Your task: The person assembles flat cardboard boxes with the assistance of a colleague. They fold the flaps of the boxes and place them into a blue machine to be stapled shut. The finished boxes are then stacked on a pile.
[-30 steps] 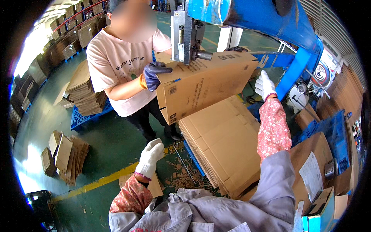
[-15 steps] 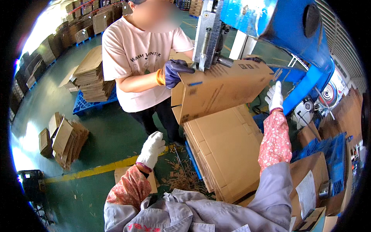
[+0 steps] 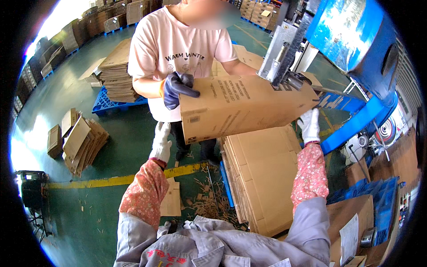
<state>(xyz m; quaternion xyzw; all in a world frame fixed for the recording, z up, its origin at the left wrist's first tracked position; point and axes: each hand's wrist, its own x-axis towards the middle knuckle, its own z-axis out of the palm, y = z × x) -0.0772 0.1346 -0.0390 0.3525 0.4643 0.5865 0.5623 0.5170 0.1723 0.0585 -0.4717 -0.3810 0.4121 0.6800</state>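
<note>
A folded brown carton (image 3: 240,111) hangs before me under the grey metal head (image 3: 281,51) of a blue machine. A co-worker's dark-gloved hand (image 3: 175,90) grips its left end; their other hand is hidden. My left hand (image 3: 161,142), in a white glove, is open with fingers pointing up, a little left of the carton's lower left corner and holding nothing. At the carton's right end, my right hand (image 3: 310,125), also white-gloved, is open with fingers outstretched. Its fingertips come close to the lower edge; whether they touch is unclear.
Flat cartons (image 3: 267,178) are stacked below on a blue pallet. The machine's blue arm (image 3: 351,129) runs along my right. Cardboard scraps (image 3: 209,200) litter the floor near a yellow line (image 3: 111,181). More flat cartons (image 3: 118,73) stand on another pallet (image 3: 101,101) behind the co-worker.
The carton has shifted left under the machine head, which now sits nearer its right end. My left hand has reached forward and left; my right stays by the right end. The view has shifted.
</note>
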